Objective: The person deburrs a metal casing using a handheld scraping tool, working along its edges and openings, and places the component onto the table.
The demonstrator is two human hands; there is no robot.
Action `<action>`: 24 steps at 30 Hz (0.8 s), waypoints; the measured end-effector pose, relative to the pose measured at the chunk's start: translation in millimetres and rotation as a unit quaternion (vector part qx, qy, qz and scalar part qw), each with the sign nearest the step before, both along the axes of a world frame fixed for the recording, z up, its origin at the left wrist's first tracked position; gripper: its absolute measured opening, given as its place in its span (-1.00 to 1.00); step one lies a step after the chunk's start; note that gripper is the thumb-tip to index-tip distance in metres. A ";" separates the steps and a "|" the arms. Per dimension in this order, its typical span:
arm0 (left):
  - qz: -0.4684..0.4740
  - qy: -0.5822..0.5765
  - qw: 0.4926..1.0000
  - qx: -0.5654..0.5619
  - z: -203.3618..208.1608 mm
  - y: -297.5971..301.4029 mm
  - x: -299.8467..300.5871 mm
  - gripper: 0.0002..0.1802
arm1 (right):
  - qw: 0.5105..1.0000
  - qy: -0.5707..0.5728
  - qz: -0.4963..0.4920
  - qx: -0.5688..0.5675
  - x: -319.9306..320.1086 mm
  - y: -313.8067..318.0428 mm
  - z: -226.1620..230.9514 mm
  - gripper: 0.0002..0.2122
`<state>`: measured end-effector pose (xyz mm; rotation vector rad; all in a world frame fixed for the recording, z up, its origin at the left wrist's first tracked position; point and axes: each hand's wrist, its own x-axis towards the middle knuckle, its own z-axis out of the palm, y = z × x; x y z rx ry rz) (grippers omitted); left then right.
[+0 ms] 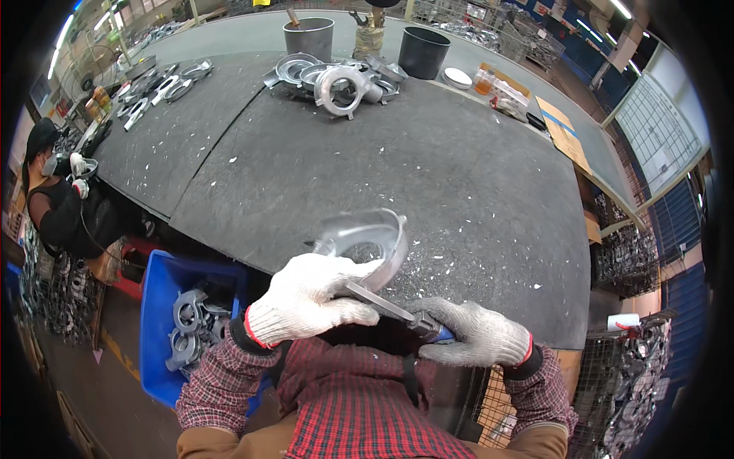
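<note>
My left hand (310,297), in a white knit glove, is closed around the near side of a round metal casting (394,252). The casting is ring-shaped with a raised wall and is tilted up over the table's near edge; its far side is blurred. My right hand (478,334), in a greyer glove, is wrapped round the blue handle of a long flat file-like tool (386,302). The tool's narrow grey bar points left and lies across the near side of the casting, beside my left fingers. Whether bar and metal touch, I cannot tell.
White chips and shavings dot the dark table mat (459,183). A pile of ring castings (340,92) sits at the back, near a grey bucket (309,40) and a black bucket (423,52). A blue bin (157,329) with castings stands at lower left. A co-worker (61,191) sits far left.
</note>
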<state>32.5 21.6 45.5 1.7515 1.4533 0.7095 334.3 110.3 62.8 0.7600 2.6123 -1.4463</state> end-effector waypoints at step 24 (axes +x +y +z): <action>0.201 -0.275 0.938 -0.065 -22.4 1.3 48.6 -0.31 | 0.977 0.006 -0.200 0.073 -28.7 -40.2 -24.6 -0.28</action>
